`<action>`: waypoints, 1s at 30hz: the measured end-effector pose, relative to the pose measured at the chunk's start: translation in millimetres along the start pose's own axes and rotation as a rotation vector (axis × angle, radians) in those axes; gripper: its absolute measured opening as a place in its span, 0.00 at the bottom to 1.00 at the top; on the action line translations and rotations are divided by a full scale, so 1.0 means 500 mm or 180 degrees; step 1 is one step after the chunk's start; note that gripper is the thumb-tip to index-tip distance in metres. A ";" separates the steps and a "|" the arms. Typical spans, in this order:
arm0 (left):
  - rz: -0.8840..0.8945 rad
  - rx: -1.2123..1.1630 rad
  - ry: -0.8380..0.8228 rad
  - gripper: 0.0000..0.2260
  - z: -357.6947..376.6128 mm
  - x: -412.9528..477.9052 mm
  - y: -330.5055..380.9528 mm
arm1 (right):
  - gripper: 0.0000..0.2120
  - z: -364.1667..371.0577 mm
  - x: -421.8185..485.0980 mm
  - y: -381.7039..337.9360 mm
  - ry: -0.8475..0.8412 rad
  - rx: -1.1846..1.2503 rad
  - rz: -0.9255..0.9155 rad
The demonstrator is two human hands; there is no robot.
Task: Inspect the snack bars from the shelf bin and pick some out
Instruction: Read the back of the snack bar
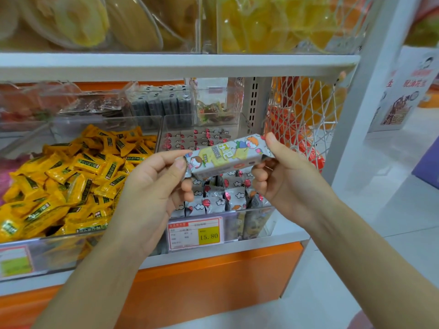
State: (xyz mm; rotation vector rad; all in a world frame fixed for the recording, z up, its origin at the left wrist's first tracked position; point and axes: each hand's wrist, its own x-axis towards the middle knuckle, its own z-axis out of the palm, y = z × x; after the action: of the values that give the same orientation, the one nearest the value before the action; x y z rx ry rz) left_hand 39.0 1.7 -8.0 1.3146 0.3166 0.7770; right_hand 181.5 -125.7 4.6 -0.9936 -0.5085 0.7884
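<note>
- Snack bars in grey-white wrappers with red spots (213,200) fill the clear plastic shelf bin (251,222). It stands on the lower white shelf, just at the right of a heap of yellow candy packets (71,176).
- Left hand (152,186) and right hand (285,184) are both raised in front of this bin, apart from each other and at about the same height.
- One long box-shaped snack bar with cartoon children on its grey and yellow wrapper (223,155) is held between the two hands. It is just above the bars in the bin and touches none of them.
- Its long axis goes from left to right and rises a little toward the right. The printed face looks up to the camera.
- Each hand pinches one crimped end between thumb and forefinger, with the other fingers curled below, so neither hand is nearer than the other.
- To my judgement the bar is under inspection now. Keeping it needs only one hand to let go, and the bin lies directly under it for a return.
</note>
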 end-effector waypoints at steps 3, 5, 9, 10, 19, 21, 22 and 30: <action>0.0275 0.0550 0.0254 0.08 -0.006 0.002 -0.003 | 0.13 -0.005 0.002 0.003 -0.0021 0.0047 0.0239; 0.0548 0.0955 0.0370 0.10 -0.008 0.002 -0.004 | 0.11 -0.012 0.005 0.008 0.0098 -0.0117 0.0249; 0.0947 0.1434 0.0293 0.14 -0.004 -0.001 0.001 | 0.07 -0.020 0.007 0.012 0.0242 -0.0500 0.0046; 0.0989 0.1468 0.0258 0.15 -0.003 -0.001 0.001 | 0.06 -0.020 0.006 0.010 0.0244 -0.0548 -0.0016; 0.0365 0.1054 0.0039 0.12 -0.007 0.000 -0.001 | 0.08 -0.014 0.001 0.000 0.0210 -0.0740 -0.0555; 0.0220 0.0774 0.0026 0.13 -0.005 0.001 0.001 | 0.07 -0.013 0.001 0.003 0.0147 -0.0801 -0.0635; 0.0141 0.0626 0.0017 0.13 -0.004 0.001 0.002 | 0.07 -0.013 0.001 0.005 0.0137 -0.0909 -0.0717; 0.0205 0.0984 0.0134 0.13 -0.001 0.000 -0.003 | 0.14 -0.018 0.003 0.014 0.0071 -0.1654 -0.1000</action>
State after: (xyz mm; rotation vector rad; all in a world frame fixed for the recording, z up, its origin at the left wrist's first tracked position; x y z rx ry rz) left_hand 39.1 1.9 -9.7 1.6061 0.4426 0.8336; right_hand 186.4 -127.1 -5.7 -1.3555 -0.8522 0.3645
